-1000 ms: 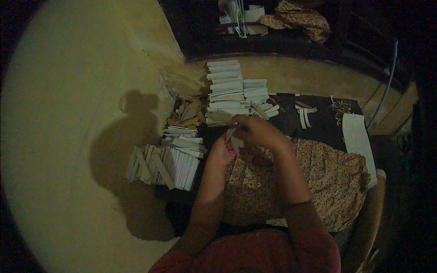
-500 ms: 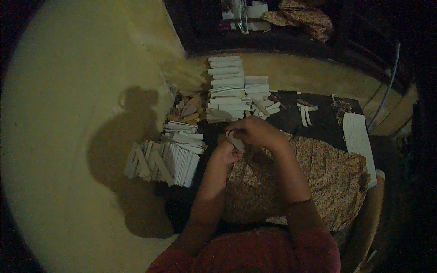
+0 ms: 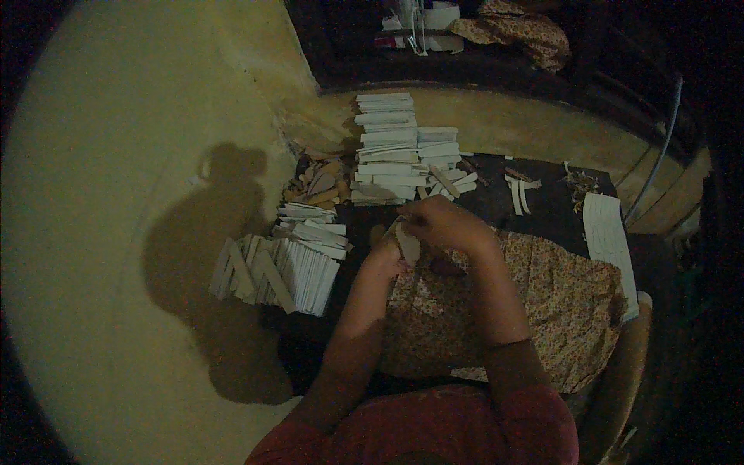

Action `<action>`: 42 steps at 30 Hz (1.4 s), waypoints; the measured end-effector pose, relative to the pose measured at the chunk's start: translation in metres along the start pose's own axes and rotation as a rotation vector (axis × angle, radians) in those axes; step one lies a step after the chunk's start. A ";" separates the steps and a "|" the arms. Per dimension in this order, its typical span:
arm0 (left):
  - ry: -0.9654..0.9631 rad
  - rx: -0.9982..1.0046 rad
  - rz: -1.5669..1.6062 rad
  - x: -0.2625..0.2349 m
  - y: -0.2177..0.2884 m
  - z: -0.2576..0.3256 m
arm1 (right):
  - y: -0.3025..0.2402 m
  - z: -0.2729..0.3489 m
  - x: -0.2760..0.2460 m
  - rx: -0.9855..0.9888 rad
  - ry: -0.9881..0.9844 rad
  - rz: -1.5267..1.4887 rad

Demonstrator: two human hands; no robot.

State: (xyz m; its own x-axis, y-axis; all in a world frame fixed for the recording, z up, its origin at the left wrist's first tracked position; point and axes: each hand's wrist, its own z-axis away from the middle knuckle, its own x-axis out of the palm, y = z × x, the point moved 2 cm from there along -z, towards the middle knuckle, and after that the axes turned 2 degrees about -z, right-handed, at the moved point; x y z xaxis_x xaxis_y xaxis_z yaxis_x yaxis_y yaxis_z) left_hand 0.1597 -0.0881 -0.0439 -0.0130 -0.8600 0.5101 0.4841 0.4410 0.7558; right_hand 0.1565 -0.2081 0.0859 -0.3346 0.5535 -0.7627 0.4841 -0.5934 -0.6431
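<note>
A small pale flat piece (image 3: 408, 246) with a rounded end is held between my hands over the dark table. My left hand (image 3: 387, 254) is closed round its left side. From above, my right hand (image 3: 449, 220) comes in with bent fingers, pinching at the piece's upper end. The dim light hides exactly where the fingertips press. Under my hands and forearms lies a brown patterned cloth (image 3: 558, 302), crumpled. A small dark scrap (image 3: 447, 266) rests on it beside my right wrist.
Stacks of white strips (image 3: 385, 139) stand against the back wall. Another packed row of strips (image 3: 310, 279) sits at the left, with brown rounded pieces (image 3: 318, 184) behind it. A long white sheet (image 3: 608, 240) lies at the right edge, near a bluish cable (image 3: 665, 147).
The pale piece has turned in my grip, and its rounded end now points downward. My right hand has shifted slightly to the right; my left hand stays nearly in place.
</note>
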 end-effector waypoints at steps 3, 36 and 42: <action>0.119 0.026 0.007 -0.017 -0.011 -0.021 | 0.012 -0.005 0.003 -0.053 -0.025 -0.013; 0.244 0.544 -0.333 -0.003 0.029 0.012 | 0.039 0.006 -0.028 0.079 0.145 -0.236; 0.191 0.563 -0.351 0.006 0.035 0.017 | 0.036 -0.008 -0.006 -0.169 0.097 -0.159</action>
State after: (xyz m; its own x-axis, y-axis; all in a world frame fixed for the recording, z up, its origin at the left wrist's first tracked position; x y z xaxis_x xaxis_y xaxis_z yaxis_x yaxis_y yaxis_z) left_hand 0.1619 -0.0735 -0.0080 0.0938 -0.9837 0.1536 -0.0489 0.1496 0.9875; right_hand 0.1824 -0.2278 0.0680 -0.3420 0.6908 -0.6371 0.5629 -0.3923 -0.7275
